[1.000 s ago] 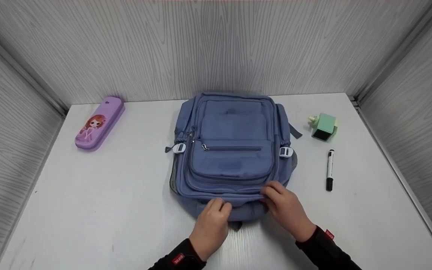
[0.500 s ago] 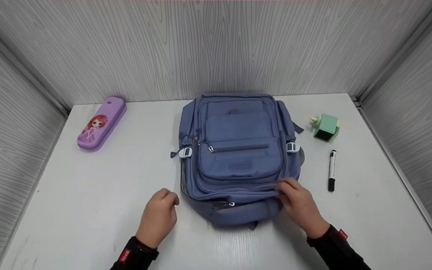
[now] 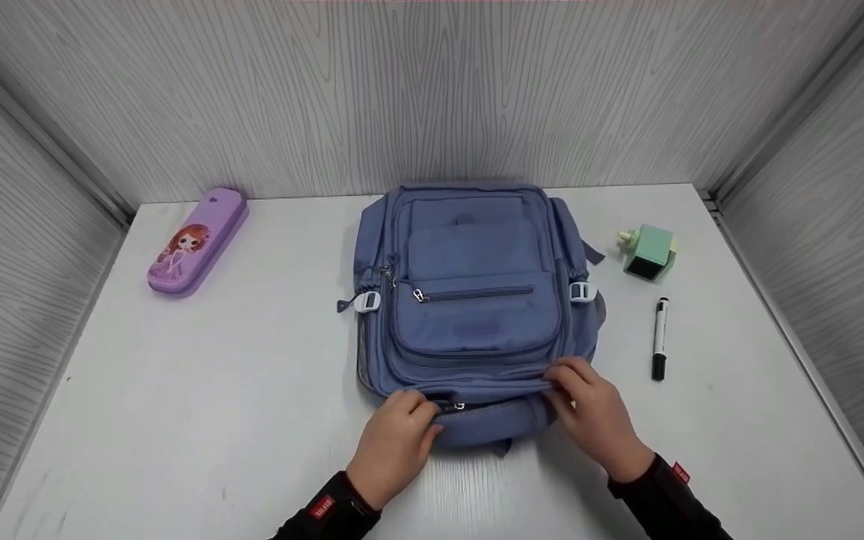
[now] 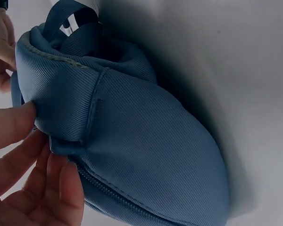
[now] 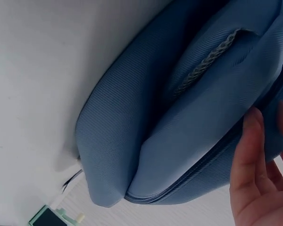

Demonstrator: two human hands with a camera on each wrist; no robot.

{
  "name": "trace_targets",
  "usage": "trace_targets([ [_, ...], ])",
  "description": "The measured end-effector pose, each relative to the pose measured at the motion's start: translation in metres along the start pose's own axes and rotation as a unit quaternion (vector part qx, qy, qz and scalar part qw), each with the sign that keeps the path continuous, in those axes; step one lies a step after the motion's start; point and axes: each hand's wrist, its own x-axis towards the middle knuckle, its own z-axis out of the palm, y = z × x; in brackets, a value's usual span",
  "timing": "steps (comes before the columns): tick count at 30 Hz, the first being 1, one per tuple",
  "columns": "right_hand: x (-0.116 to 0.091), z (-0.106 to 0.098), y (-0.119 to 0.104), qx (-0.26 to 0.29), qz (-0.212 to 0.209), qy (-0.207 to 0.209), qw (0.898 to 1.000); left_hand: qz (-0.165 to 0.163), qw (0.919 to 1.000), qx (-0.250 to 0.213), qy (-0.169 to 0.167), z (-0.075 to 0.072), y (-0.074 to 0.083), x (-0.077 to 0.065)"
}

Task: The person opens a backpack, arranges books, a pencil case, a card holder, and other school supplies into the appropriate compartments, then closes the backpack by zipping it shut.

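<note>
A blue backpack (image 3: pixel 477 322) lies flat on the white table, front pockets facing up. Its near edge has a partly parted zipper with a metal zipper pull (image 3: pixel 460 406). At the left of that zipper, my left hand (image 3: pixel 394 442) pinches the backpack's edge between thumb and fingers; in the left wrist view, the left hand (image 4: pixel 33 174) holds a fabric fold beside the zip line. My right hand (image 3: pixel 598 420) grips the backpack's rim at its near right corner. The right wrist view shows the right hand (image 5: pixel 264 179) at the zip seam.
On the left lies a purple pencil case (image 3: pixel 198 240) with a cartoon figure. To the backpack's right are a small green box-like thing (image 3: pixel 649 253) with a pale knob and a black-and-white marker (image 3: pixel 660 339). Wood-grain panels (image 3: pixel 432 97) wall the table's back and sides.
My left hand let go of the backpack's near edge, swung left, then came back and took hold farther left. The backpack has shifted slightly right, and the zipper pull came into sight.
</note>
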Motion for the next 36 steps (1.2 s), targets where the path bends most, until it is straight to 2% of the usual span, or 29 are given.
trace_targets([
  [4,0.003,0.004,-0.022,-0.008,-0.021,-0.001,1.000,-0.004,1.0000,0.002,0.008,0.002,-0.001,0.000],
  [7,0.007,0.010,-0.043,-0.009,-0.028,-0.018,0.999,-0.008,0.9999,0.005,0.007,0.003,-0.001,0.000],
  [11,0.012,0.021,-0.066,-0.028,0.005,-0.050,0.998,-0.006,0.9999,0.007,0.010,0.005,0.000,0.000],
  [14,0.013,0.030,-0.075,-0.040,0.038,-0.049,0.997,-0.001,0.9998,0.003,0.017,0.006,0.001,0.000],
  [18,0.013,0.040,-0.075,-0.033,0.054,-0.025,0.998,0.000,0.9998,0.000,0.019,0.003,0.002,0.000],
  [26,0.008,0.047,-0.060,0.018,0.023,-0.011,1.000,0.003,0.9991,0.019,0.038,-0.006,-0.008,-0.008],
  [31,0.005,0.043,-0.051,0.045,0.016,-0.019,0.999,-0.041,0.9983,0.033,0.025,-0.018,-0.026,-0.018],
  [36,0.004,0.037,-0.041,0.101,0.006,-0.025,0.995,-0.106,0.9925,0.062,0.002,-0.027,-0.056,-0.025],
])
